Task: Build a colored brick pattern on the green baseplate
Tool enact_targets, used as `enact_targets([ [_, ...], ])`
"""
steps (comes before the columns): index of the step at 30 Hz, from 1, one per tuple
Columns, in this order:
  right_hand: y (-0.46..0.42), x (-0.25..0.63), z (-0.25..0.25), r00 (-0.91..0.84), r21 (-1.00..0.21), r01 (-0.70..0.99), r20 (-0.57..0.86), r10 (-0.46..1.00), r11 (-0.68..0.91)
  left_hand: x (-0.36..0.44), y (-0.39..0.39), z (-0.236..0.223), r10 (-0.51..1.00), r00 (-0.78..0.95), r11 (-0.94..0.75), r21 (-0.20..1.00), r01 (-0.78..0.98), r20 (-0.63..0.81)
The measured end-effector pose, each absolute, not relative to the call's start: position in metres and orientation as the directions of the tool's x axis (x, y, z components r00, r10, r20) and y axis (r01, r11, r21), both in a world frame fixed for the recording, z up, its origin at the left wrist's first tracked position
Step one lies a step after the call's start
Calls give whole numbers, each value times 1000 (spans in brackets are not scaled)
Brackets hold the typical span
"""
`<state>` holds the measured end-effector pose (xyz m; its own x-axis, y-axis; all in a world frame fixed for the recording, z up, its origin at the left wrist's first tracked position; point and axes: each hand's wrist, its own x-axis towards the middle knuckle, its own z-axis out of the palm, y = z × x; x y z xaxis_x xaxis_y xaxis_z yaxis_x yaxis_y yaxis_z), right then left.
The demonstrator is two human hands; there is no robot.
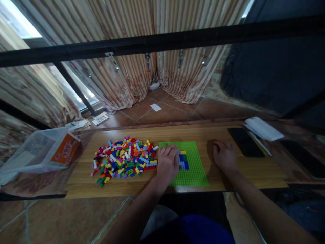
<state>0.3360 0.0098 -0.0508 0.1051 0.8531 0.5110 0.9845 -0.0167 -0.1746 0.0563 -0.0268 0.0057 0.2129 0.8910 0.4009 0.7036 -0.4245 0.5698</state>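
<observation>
My left hand (168, 163) rests over the left part of a green studded baseplate (198, 173), its fingers bent downward and close together. Whatever the fingertips pinch, if anything, is hidden beneath the hand. Just right of it, a small patch of blue, light blue, green, yellow and purple bricks (183, 161) sits on the plate, partly covered by the hand. My right hand (224, 156) lies on the wooden board to the right of the plate, fingers loosely bent and somewhat apart, holding nothing visible. A spread pile of mixed coloured toy bricks (127, 157) lies left of the plate.
A clear plastic box (40, 152) with an orange label stands at the left end. On the right are a black phone-like slab (245, 142), a white pen-like stick (260, 143) and a white object (264, 128). A dark bar (162, 44) crosses above the board.
</observation>
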Motion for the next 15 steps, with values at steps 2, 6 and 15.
enact_targets([
  [2,10,337,-52,114,-183,983,503,857,-23,53,-46,7,883,305,-458,514,725,356],
  [6,11,337,-53,125,-207,978,488,864,-25,54,-76,-5,875,431,-484,420,767,222],
  [15,10,337,-53,131,-194,980,487,863,-39,61,-86,-28,861,480,-508,260,821,166],
])
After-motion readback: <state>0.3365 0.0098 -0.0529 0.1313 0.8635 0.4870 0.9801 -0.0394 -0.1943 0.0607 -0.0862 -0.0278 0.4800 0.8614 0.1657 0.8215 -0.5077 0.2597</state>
